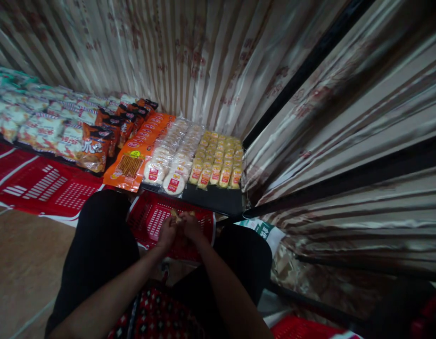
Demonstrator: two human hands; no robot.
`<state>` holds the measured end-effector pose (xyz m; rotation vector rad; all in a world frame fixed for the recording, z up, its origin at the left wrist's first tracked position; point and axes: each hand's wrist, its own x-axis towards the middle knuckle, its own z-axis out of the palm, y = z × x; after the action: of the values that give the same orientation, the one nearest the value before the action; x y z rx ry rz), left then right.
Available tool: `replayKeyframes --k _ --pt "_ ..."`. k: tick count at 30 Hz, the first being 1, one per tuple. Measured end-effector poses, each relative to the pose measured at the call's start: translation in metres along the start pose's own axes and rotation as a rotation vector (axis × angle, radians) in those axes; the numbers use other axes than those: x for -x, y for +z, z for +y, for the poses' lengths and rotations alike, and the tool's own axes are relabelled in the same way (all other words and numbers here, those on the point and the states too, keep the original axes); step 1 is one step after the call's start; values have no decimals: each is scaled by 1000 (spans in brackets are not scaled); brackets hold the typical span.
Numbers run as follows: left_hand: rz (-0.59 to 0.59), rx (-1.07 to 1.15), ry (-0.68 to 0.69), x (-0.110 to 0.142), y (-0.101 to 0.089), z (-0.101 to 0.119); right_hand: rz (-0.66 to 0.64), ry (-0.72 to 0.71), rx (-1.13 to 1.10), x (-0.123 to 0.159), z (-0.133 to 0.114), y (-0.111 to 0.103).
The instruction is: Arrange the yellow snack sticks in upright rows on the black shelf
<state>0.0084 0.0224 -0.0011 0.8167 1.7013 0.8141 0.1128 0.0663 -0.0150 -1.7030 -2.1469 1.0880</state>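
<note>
My left hand [167, 231] and my right hand [191, 227] meet between my knees, above a red plastic crate [157, 214]. Both are closed, fingers pinched together around a small pale yellowish item [176, 214] that is too small to name. Just beyond them a low dark shelf [218, 197] holds rows of packaged snacks: round white rice-cracker packs [168, 162], small yellow packs [219, 160] and orange packs [140, 150].
More snack bags [44, 127] run along the shelf to the left. Red crates [44, 186] line the floor below it. Striped shiny curtains [327, 141] hang behind and to the right. A white and green bag [263, 231] lies by my right knee.
</note>
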Motion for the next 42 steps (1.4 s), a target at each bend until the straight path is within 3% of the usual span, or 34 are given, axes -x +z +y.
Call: replayKeyframes --k 3,5,12,17,22,28,42 --pt "133 229 8 6 1 5 -3 -3 -6 3 -3 -5" --pt "146 318 11 9 1 7 2 2 4 4 -5 -10" --pt "194 338 81 18 -5 7 -7 -32 10 11 -13 -26" --pt "185 248 132 18 -8 2 -74 -37 -73 14 -12 -35" --pt "238 25 253 20 -14 -1 -116 -10 -157 21 -15 -52" --pt "270 -208 382 27 -19 1 -227 21 -397 26 -13 -69" --pt "185 -96 473 34 -22 11 -239 6 -530 30 -20 -94"
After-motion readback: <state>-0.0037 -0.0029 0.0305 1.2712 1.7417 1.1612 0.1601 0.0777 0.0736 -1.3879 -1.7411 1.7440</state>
